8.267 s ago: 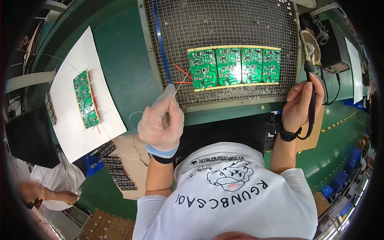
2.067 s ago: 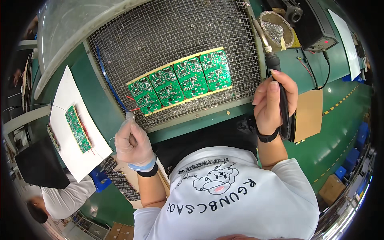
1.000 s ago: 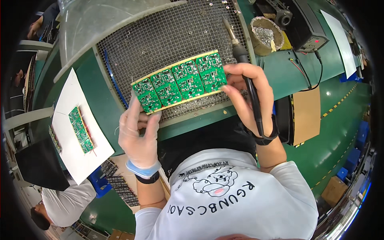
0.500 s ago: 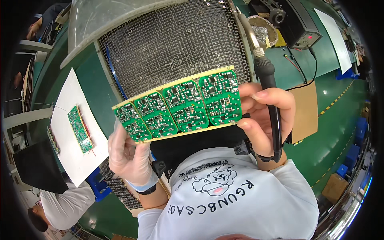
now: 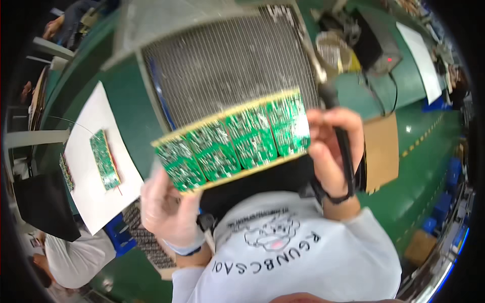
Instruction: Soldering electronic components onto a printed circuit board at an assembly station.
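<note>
A green circuit board panel (image 5: 230,144), made of several joined boards with pale yellow edge strips, hangs tilted in front of me, its component side facing up. My left hand (image 5: 172,214), in a thin whitish glove, grips its lower left end, thumb at the near edge and fingers partly hidden behind. My bare right hand (image 5: 341,151) pinches the right end between thumb and fingers. That same hand also holds a black-handled soldering iron (image 5: 345,156), lying across the palm with its metal end pointing away. Motion blur smears the small parts.
Beyond the panel lies a wire mesh tray (image 5: 212,55) on the green bench (image 5: 124,106). At left, another circuit board panel (image 5: 105,159) rests on a white sheet (image 5: 91,209). A black soldering station (image 5: 379,48) stands back right, by a round dish (image 5: 333,48). A co-worker's sleeve (image 5: 81,257) shows lower left.
The panel and both hands sit slightly lower in view, with the panel's left end moved right and down. The surroundings have shifted a little and blurred. Both holds are unchanged.
</note>
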### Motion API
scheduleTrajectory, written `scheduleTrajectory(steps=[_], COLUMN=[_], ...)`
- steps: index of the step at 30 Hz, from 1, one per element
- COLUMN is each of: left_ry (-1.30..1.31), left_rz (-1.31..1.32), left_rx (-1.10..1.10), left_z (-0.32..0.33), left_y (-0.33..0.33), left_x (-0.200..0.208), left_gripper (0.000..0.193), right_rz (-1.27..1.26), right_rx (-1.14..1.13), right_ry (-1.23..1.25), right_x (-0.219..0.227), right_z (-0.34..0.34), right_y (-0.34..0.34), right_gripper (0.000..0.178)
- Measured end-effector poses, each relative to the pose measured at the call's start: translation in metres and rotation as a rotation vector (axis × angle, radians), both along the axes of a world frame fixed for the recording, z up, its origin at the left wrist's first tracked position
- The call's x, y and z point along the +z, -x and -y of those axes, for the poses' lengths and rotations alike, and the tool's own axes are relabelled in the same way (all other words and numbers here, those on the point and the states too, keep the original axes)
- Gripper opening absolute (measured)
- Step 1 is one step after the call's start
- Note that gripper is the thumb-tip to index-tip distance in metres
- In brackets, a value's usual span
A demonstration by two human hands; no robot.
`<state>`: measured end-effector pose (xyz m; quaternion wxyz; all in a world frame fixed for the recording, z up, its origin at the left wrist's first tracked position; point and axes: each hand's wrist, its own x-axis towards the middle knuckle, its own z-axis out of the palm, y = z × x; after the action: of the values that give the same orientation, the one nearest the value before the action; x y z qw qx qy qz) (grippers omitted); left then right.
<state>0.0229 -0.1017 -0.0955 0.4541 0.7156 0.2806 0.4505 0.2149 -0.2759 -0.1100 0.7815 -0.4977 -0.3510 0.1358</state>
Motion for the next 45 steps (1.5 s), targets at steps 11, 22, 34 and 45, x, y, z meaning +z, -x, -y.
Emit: scheduleTrajectory(steps=[11, 22, 34, 45], left_ry=[-0.164, -0.224, -0.333, -0.387], left_rz=[-0.147, -0.338, -0.384, -0.334], left_rx=[-0.180, -0.263, -0.353, -0.337], left_z=[-0.015, -0.047, -0.062, -0.065], left_y=[-0.023, -0.042, -0.036, -0.038], left_x=[-0.009, -0.033, -0.040, -0.047], left_gripper=[0.055, 0.061, 0.055, 0.049], right_rz=[-0.090, 0.244, 0.295, 0.306], right_rx=[0.003, -0.388, -0.474, -0.515], right_ry=[0.078, 0.434, 0.531, 0.491], right_x=[-0.007, -0.035, -0.034, -0.037], right_z=[-0.002, -0.039, -0.038, -0.042], right_y=[-0.018, -0.037, -0.028, -0.028], right_gripper=[0.049, 0.037, 0.035, 0.033])
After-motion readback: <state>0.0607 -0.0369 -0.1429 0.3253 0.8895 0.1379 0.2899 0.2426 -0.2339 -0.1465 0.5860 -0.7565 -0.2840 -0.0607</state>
